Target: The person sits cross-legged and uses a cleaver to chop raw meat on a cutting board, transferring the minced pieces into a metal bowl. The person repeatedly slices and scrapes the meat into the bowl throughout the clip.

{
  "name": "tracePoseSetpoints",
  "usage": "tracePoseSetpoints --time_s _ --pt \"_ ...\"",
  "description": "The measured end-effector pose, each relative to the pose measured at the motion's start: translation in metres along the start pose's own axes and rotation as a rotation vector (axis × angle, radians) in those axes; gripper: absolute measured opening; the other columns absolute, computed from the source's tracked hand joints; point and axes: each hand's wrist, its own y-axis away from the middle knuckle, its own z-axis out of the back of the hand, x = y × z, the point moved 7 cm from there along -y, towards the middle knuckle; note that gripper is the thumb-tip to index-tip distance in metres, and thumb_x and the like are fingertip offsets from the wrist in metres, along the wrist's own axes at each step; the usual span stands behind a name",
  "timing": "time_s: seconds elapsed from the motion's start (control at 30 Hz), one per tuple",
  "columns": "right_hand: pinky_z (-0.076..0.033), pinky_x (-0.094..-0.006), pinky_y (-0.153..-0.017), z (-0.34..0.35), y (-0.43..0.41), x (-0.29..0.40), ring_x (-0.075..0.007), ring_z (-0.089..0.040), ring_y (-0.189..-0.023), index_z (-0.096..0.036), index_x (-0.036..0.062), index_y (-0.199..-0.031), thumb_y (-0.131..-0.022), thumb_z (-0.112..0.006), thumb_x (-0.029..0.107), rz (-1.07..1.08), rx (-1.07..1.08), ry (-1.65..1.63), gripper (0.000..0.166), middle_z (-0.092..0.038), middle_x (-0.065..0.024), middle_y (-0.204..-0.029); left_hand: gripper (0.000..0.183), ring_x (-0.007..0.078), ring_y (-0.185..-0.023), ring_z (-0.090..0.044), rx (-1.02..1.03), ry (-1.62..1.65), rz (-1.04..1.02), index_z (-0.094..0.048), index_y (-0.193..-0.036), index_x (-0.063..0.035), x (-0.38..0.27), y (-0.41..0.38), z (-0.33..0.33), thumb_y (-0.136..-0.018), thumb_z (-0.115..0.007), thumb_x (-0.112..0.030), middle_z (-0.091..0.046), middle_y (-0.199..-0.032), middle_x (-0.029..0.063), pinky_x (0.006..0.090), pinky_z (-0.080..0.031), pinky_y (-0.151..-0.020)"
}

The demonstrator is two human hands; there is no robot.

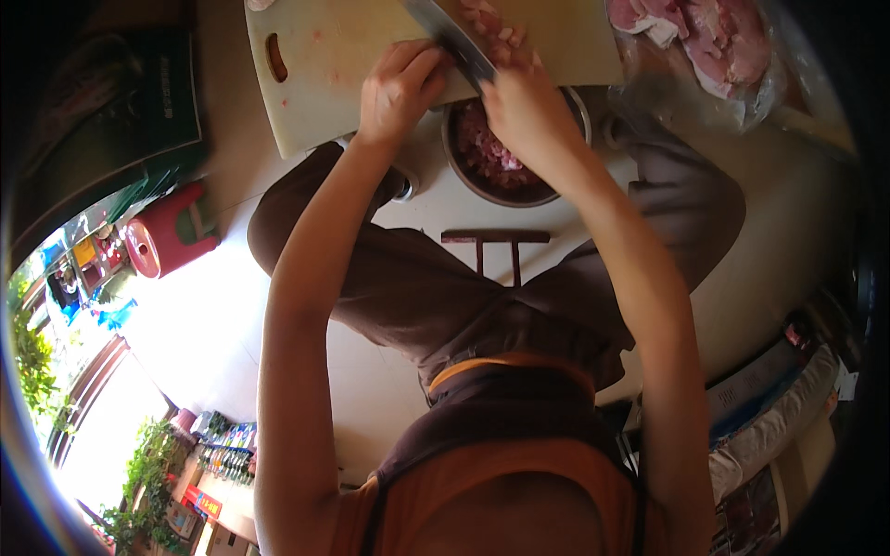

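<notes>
My right hand (525,118) grips a broad-bladed kitchen knife (452,38), its blade slanting up and left over a pale cutting board (334,62). Beside the blade, on its left, my left hand (403,87) rests on the board with fingers curled. Whether anything is under those fingertips is hidden. Small cut pieces of pink raw meat (514,42) lie along the right side of the blade, blurred near my knuckles. Below the board's near edge, a round metal bowl (511,199) contains diced meat (483,142); my right wrist covers part of it.
Larger raw meat pieces (726,45) lie on a clear plastic bag (754,104) at the right. My bent legs flank the bowl, with a dark red stool part (495,237) between them. A red plastic stool (163,236) lies at the left, near a bright doorway with plants (149,462).
</notes>
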Motion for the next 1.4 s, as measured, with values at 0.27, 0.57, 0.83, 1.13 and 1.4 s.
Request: tracePoseSetpoints --time_s 0.27,0.57,0.83,1.13,1.4 --pt "-0.051 -0.0499 -0.056 0.041 0.050 -0.022 -0.0432 -0.063 -0.061 -0.055 -0.0011 -0.079 -0.094 -0.057 0.024 -0.293 0.020 0.042 0.029 -0.061 -0.0237 -0.062 0.038 0.0278 -0.102 -0.062 0.003 0.028 0.153 -0.068 -0.112 -0.0104 0.001 0.001 0.001 -0.075 -0.073 -0.010 -0.064 -0.117 0.0072 0.0373 -0.052 -0.086" --pt "-0.048 -0.0498 -0.050 0.045 0.049 0.001 -0.0432 -0.060 -0.056 -0.050 0.0009 -0.075 -0.095 -0.057 0.022 -0.223 0.011 0.149 0.030 -0.058 -0.0225 -0.058 0.025 0.0235 -0.084 -0.069 -0.104 0.026 0.254 -0.061 -0.105 -0.0058 0.001 -0.009 0.004 -0.081 -0.069 -0.003 -0.066 -0.094 0.0094 0.0340 -0.054 -0.072" --pt "-0.054 -0.0477 -0.055 0.037 0.050 0.008 -0.0402 -0.066 -0.061 -0.054 0.0021 -0.082 -0.093 -0.056 0.020 -0.249 0.106 0.160 0.022 -0.065 -0.0195 -0.066 0.017 0.0247 -0.082 -0.066 -0.127 0.046 0.189 -0.069 -0.091 -0.0045 0.003 -0.012 0.009 -0.075 -0.070 0.000 -0.067 -0.091 0.0086 0.0342 -0.054 -0.072" --pt "-0.054 -0.0481 -0.055 0.027 0.052 0.015 -0.0400 -0.066 -0.061 -0.054 0.0007 -0.086 -0.090 -0.055 0.014 -0.263 0.174 0.197 0.014 -0.064 -0.0201 -0.065 0.028 0.0262 -0.087 -0.064 -0.010 -0.057 0.012 -0.069 -0.093 -0.0062 -0.007 -0.007 -0.002 -0.066 -0.073 -0.001 -0.067 -0.096 0.0061 0.0349 -0.055 -0.072" --pt "-0.052 -0.0537 -0.062 0.012 0.021 0.011 -0.0446 -0.064 -0.071 -0.056 -0.0018 -0.087 -0.090 -0.057 0.016 -0.251 0.199 0.032 0.018 -0.063 -0.0265 -0.078 0.031 0.0267 -0.087 -0.066 -0.014 -0.031 0.024 -0.071 -0.096 -0.0055 -0.004 -0.011 -0.006 -0.066 -0.075 0.001 -0.070 -0.096 0.0085 0.0348 -0.055 -0.075"
